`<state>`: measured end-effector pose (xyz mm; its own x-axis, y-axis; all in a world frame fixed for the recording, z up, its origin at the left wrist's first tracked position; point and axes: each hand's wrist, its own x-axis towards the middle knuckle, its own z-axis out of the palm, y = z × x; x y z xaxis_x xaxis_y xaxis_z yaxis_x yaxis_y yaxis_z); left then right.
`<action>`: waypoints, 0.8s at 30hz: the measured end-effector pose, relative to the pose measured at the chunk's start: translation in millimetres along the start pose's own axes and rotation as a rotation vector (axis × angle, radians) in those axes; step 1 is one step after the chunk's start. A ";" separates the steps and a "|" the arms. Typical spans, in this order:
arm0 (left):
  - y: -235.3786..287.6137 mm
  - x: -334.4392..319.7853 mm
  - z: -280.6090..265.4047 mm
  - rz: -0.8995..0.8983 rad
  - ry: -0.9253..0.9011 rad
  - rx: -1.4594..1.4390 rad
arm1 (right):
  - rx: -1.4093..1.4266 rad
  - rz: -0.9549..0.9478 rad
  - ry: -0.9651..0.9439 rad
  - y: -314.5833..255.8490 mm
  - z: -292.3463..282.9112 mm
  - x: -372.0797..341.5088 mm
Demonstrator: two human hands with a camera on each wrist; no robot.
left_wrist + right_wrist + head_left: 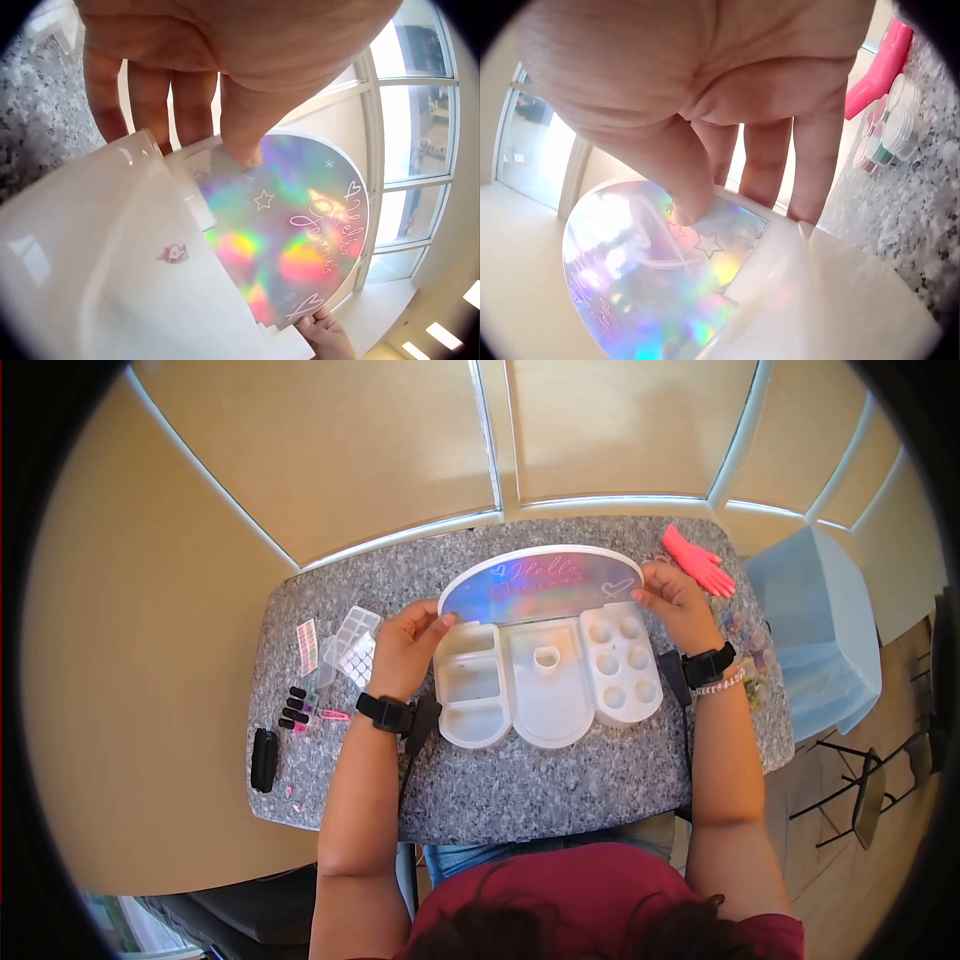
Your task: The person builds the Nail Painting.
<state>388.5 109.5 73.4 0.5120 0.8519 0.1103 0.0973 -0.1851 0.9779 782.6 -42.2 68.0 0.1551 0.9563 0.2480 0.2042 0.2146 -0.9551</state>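
Note:
A white plastic organizer [550, 705] stands on the speckled grey table. Its left section has three compartments, its middle a shallow tray with a small raised ring, its right several round wells. At its back rises a rounded holographic panel [520, 595] with white script and heart outlines. My left hand [405, 655] pinches the panel's left end, thumb on the shiny face and fingers behind. On the opposite end, my right hand [683, 610] grips the panel the same way, its thumb [690, 199] near a star outline. A small pink-and-white figure [173, 253] marks the white plastic.
To the left lie a sticker sheet [307, 647], a clear compartment box [354, 628], a sheet of white discs [358, 659], black-capped bottles [296, 705], a pink clip [333, 714] and a black case [264, 760]. Pink gloves [697, 563] and small jars [900, 131] are at right.

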 end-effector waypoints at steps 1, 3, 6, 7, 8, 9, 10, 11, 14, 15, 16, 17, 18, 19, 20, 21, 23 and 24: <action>-0.7 -1.9 1.2 0.024 0.019 0.020 | 0.012 0.018 -0.007 -0.4 1.1 -0.7; -4.1 -2.6 0.1 0.027 0.014 0.024 | 0.012 0.028 -0.008 -4.3 2.2 -2.6; -3.1 -3.8 -0.8 0.024 0.015 0.042 | 0.005 0.027 -0.003 -8.6 5.4 -2.3; -2.7 -3.9 -0.9 0.013 0.019 0.053 | -0.002 0.022 0.003 -8.5 5.8 -2.5; -5.7 -3.7 -2.5 0.009 0.018 0.053 | 0.000 0.025 0.003 -6.9 6.5 -3.1; -10.8 -3.2 -5.8 -0.015 -0.022 0.018 | -0.062 0.052 -0.005 -4.1 7.5 -3.8; -13.4 -2.5 -8.5 -0.038 -0.061 -0.019 | -0.126 0.077 -0.013 -2.7 8.0 -4.3; -14.2 0.4 -9.9 -0.029 -0.065 -0.023 | -0.134 0.073 -0.008 -2.6 7.1 -3.2; -14.2 -3.5 -6.9 -0.059 -0.041 -0.006 | -0.134 0.098 0.012 -1.3 9.3 -6.0; -14.1 -2.4 -7.5 -0.063 -0.049 -0.012 | -0.139 0.106 0.018 -1.6 7.1 -5.4; -14.9 -1.6 -9.4 -0.078 -0.062 0.005 | -0.202 0.105 -0.003 -1.8 4.8 -4.8; -15.5 -1.4 -11.0 -0.093 -0.074 0.022 | -0.264 0.103 -0.027 -2.5 3.7 -4.6; -15.3 -1.4 -11.9 -0.102 -0.083 0.027 | -0.263 0.109 -0.025 -3.8 4.2 -4.1; -14.8 -0.8 -12.6 -0.105 -0.085 0.025 | -0.256 0.111 -0.022 -6.4 5.3 -2.5; -14.3 -1.3 -13.7 -0.105 -0.102 0.031 | -0.247 0.114 -0.018 -7.0 6.7 -2.9; -13.9 -1.9 -14.9 -0.103 -0.119 0.037 | -0.245 0.117 -0.019 -6.2 7.4 -3.5; -12.8 -3.3 -16.6 -0.095 -0.122 0.061 | -0.188 0.118 -0.018 -5.4 8.8 -2.9; -12.1 -4.2 -17.5 -0.085 -0.124 0.083 | -0.186 0.118 -0.018 -5.4 8.6 -1.1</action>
<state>370.2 116.7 64.3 0.5994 0.8005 -0.0001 0.2124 -0.1589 0.9642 773.0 -42.7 71.5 0.1711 0.9764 0.1320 0.3612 0.0625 -0.9304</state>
